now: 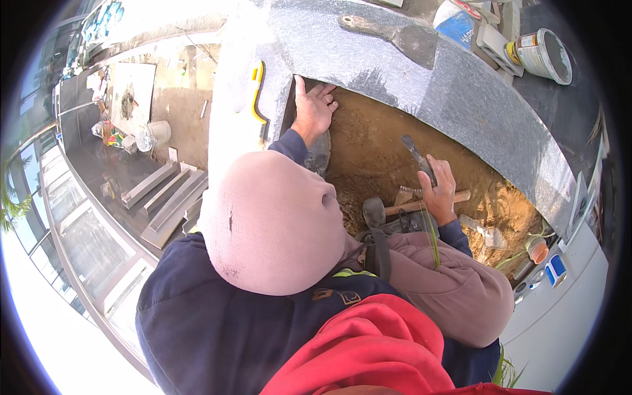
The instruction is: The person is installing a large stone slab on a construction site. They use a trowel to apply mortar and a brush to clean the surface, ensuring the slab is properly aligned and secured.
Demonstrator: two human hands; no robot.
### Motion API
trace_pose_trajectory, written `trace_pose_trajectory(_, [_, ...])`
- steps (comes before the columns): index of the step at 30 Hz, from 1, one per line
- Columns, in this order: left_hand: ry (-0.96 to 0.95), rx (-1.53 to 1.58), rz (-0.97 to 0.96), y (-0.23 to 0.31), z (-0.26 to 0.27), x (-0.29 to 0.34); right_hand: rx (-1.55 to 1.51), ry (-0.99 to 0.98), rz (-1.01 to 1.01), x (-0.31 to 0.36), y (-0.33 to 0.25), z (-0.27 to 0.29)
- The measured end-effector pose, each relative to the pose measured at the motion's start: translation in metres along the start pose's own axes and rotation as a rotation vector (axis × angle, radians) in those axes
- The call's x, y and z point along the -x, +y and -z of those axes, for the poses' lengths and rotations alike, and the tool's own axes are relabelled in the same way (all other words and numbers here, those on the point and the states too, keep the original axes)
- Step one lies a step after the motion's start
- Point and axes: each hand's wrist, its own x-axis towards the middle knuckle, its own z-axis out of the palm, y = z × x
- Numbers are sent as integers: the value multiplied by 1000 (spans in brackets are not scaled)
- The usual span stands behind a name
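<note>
My left hand (313,108) is open, palm up with fingers spread, at the corner of the grey stone border (474,99) around a dug-out bed of brown soil (368,131). My right hand (440,187) is closed round a dark, dirty hand tool (417,155) with a narrow flat end, its kind unclear. It points toward the far side, over the soil. Below that hand lies a mallet (374,212) with a wooden handle and dark head. My bent knee (270,224) in mauve trousers hides my left forearm; part of my boot (318,155) shows beyond it.
A wide scraper (401,39) and a yellow-handled tool (258,99) lie on the stone. At the far right a bucket (546,56) lies tipped beside a blue and white bag (455,23). Long metal profiles (164,197) and a white bucket (157,134) are at the left.
</note>
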Motion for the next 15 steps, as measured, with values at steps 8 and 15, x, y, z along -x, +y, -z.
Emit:
trace_pose_trajectory(8, [-1,-59,-14,-2,3,-4,11,-25,0,-1,-1,-1])
trace_pose_trajectory(15, [18,-106,-30,-1,2,-3,4,-13,-3,3,3,1])
